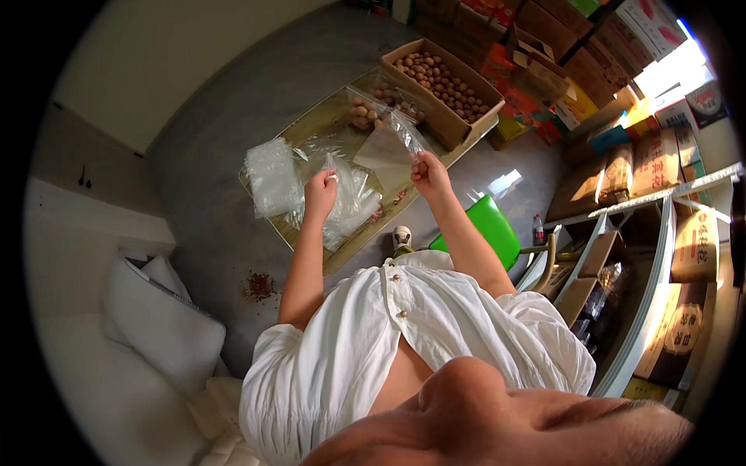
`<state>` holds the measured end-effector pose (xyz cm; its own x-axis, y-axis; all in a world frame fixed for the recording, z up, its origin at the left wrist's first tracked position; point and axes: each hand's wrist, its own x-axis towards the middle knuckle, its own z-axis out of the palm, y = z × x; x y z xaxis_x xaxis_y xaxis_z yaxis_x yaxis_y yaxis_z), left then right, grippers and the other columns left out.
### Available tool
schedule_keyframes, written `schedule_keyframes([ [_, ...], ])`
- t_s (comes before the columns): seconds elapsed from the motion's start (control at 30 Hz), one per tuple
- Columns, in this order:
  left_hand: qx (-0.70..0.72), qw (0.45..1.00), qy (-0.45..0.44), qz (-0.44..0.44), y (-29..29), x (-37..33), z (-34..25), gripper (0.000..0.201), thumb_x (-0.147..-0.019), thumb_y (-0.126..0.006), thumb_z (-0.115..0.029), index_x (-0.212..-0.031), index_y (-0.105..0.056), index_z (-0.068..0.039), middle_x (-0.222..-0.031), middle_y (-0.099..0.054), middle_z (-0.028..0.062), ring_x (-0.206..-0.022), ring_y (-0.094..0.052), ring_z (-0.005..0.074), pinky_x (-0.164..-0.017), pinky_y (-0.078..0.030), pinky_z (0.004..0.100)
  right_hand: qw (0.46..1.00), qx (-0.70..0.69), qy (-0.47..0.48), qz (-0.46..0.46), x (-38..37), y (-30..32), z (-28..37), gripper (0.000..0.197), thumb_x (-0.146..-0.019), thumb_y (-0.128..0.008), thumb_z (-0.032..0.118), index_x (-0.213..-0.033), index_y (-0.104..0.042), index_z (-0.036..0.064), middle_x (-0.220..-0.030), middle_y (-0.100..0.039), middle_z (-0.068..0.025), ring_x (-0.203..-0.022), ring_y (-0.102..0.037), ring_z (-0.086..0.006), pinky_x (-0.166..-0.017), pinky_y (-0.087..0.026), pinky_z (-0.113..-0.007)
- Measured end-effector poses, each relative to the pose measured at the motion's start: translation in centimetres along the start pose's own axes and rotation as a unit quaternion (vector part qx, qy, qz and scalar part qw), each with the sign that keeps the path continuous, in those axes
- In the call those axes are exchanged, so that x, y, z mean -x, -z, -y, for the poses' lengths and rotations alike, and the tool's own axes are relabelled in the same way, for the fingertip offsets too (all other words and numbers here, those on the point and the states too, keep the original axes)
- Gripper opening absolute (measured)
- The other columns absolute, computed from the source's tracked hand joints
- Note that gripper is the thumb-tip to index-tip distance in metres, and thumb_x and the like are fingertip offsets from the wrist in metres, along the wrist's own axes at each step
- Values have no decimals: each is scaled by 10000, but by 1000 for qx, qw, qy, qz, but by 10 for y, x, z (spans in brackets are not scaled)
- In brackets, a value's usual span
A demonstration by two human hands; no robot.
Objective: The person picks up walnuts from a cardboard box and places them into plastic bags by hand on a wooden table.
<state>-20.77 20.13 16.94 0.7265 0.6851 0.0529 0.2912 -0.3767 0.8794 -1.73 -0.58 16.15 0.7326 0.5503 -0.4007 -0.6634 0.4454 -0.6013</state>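
My left hand [320, 194] is closed on a bunched piece of clear plastic, above a pile of clear plastic bags [350, 221] on the low table [307, 116]. In my right hand [431, 177] is the gathered end of a clear plastic bag [407, 133]. That bag stretches away toward walnuts [362, 115] at the table's far side; whether they lie inside it I cannot tell. A neat stack of clear bags [272, 179] lies left of my left hand. Beyond my right hand stands an open cardboard box [447, 132] full of walnuts.
A green stool [488, 229] stands beside my right forearm. To the right are a metal shelf [657, 264] and stacked cartons [653, 163]; more boxes [536, 78] rise at the far right. Reddish-brown bits [259, 286] lie on the floor at left, near a white cushioned item [159, 322].
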Motion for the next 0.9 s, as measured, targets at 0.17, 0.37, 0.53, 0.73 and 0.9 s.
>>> schedule_keyframes([
  [0.17,-32,994,9,-103,16,-10,9,295,-847,-554,-94,-1098,-692,-26,-690,-642,127,-597,-599,200,-598,-469,337,990,-39,-130,-34,-75,-1,-35,110,-947,-574,188,-959,-520,93,-814,-560,-44,-661,-515,-161,-512,-387,-264],
  [0.37,-53,981,100,-159,0,-36,0,284,-867,-548,-87,-1105,-681,-6,-626,-575,101,-556,-548,195,-591,-460,339,957,159,-237,-61,-151,24,-78,257,-996,-549,284,-851,-458,93,-594,-374,-26,-564,-447,-175,-487,-375,-282],
  [0.53,-39,968,136,-206,-30,-54,5,283,-868,-567,-99,-1115,-675,-12,-627,-554,82,-558,-528,185,-587,-454,336,867,357,-317,-143,-176,24,-69,283,-967,-605,263,-784,-465,99,-612,-413,-27,-571,-470,-188,-483,-401,-295],
  [0.73,-32,960,177,-213,-56,-67,-12,314,-853,-582,-92,-1146,-659,-7,-672,-572,81,-603,-541,165,-600,-453,321,891,167,-420,41,-206,13,-35,114,-965,-550,118,-886,-505,50,-729,-505,-51,-722,-560,-214,-602,-492,-303],
  [0.9,-32,972,142,-183,-70,-63,-18,353,-822,-585,-63,-1165,-651,-16,-664,-546,79,-595,-522,158,-597,-446,319,912,94,-343,204,-192,-26,10,283,-1000,-509,116,-1246,-466,-18,-1131,-595,-226,-968,-643,-254,-819,-564,-334],
])
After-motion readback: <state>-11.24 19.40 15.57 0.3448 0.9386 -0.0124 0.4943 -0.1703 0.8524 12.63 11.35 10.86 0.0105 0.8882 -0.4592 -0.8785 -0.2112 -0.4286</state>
